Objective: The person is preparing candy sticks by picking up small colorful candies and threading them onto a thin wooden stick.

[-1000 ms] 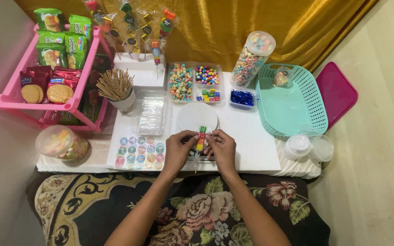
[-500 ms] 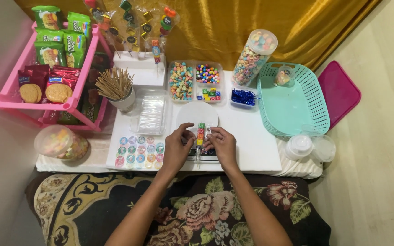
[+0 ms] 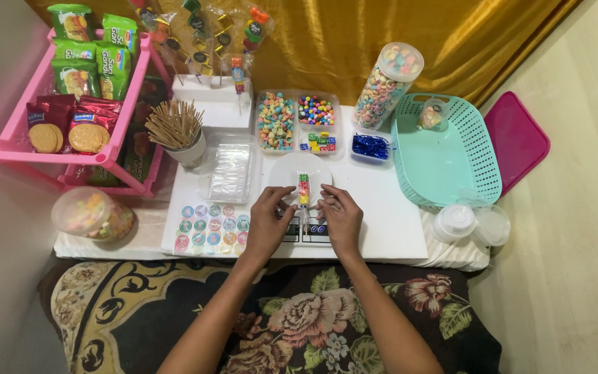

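A wrapped candy skewer (image 3: 304, 188) with coloured sweets lies upright across a round white plate (image 3: 284, 173) on a small kitchen scale (image 3: 306, 232). My left hand (image 3: 269, 220) pinches the clear wrapper just left of the stick. Opposite it, my right hand (image 3: 340, 218) grips the wrapper at the stick's lower end. Both hands rest over the scale on the white table (image 3: 389, 225).
A sticker sheet (image 3: 210, 228) lies left of the hands. Behind are a clear tray (image 3: 228, 171), a cup of wooden sticks (image 3: 178, 131), candy compartments (image 3: 295, 122), a tall candy jar (image 3: 382, 86), finished skewers (image 3: 209, 34), a teal basket (image 3: 444, 152), a pink rack (image 3: 70, 90), plastic lids (image 3: 468, 223).
The candy skewer has shifted slightly farther from me onto the plate, and both hands have spread a little apart on its wrapper.
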